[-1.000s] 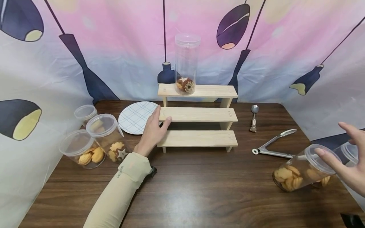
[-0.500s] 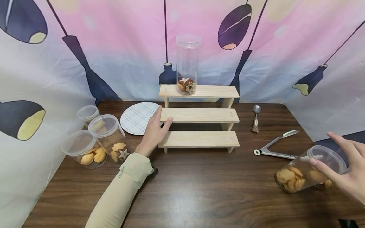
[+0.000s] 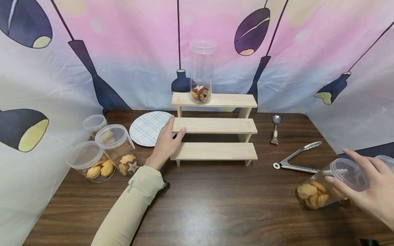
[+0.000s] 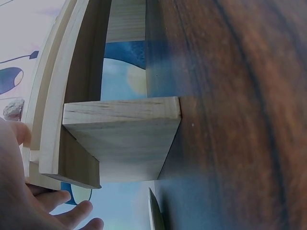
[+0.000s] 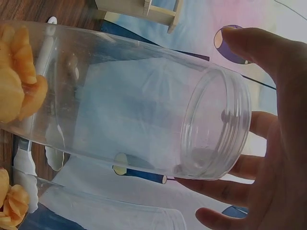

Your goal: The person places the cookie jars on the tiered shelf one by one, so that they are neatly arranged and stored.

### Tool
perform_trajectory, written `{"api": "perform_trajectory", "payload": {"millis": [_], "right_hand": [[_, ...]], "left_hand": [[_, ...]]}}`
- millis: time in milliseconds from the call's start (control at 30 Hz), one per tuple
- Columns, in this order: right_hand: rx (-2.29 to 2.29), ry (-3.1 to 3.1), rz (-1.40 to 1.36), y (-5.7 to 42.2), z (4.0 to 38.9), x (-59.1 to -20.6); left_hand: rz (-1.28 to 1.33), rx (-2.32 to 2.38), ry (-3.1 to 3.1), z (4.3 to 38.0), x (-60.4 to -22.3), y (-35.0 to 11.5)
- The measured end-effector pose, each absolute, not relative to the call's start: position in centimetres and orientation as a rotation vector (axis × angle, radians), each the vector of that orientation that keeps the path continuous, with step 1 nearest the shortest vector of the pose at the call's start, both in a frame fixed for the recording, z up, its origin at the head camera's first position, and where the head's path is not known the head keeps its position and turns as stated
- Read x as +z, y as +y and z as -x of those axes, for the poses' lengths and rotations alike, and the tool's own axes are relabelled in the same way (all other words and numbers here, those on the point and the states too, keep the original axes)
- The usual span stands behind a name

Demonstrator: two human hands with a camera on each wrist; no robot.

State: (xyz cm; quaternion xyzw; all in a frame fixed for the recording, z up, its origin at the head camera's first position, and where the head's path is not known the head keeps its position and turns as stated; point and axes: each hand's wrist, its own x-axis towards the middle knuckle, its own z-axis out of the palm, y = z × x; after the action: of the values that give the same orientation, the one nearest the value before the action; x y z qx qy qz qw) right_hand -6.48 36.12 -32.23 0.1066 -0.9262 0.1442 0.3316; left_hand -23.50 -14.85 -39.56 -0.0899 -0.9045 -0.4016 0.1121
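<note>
Fingers (image 5: 220, 189) apart, the right hand (image 3: 375, 191) should probably grip the tall clear plastic cookie jar (image 5: 134, 96) below its lid (image 5: 238, 122).

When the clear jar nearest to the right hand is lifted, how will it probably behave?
The jar is probably stiff, as its wall has an even, round shape. It may feel light for its size, since the cookies fill only the lower part. Its smooth, curved side could slip, or roll if it tips over.
</note>
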Motion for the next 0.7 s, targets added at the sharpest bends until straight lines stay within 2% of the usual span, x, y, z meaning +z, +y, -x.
{"api": "perform_trajectory", "payload": {"millis": [333,700], "right_hand": [[0.343,-2.354,-0.352,36.36,6.93,-32.79],[0.286,-2.385,-0.314,36.69,6.87,-32.85]], "left_hand": [[0.242,-1.166,-2.662,23.51,-39.60,-14.86],[0.246,-1.167,-2.663,23.45,-39.62,-14.87]]}}
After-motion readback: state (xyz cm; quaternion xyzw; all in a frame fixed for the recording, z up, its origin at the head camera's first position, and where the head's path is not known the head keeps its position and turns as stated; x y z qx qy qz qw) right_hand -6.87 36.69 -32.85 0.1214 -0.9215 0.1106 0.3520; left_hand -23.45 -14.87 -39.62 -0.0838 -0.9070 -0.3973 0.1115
